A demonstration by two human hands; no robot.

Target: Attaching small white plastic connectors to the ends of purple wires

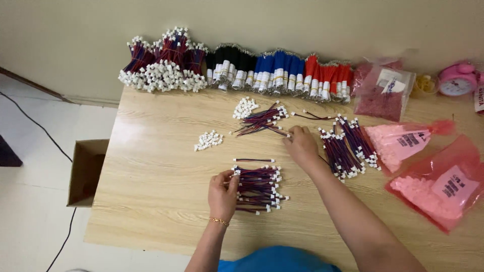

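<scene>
While pinching the wire stack [258, 187] at 6 o'clock — left hand [223, 194] | right hand [301, 146] nearer loose wires [262, 121], 11 o'clock, fingers touching one — axis left-right.

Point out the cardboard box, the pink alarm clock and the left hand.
cardboard box [86, 171], head view, its open inside.
pink alarm clock [456, 80], head view, its dial.
left hand [223, 190], head view, its back.

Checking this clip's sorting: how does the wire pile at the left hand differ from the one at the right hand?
The near pile lies in neat parallel rows, steadied by the left hand; the far pile is loose and fanned, touched by the right hand. The near pile is bigger. Both hold short red-blue wires with white plugs.
</scene>
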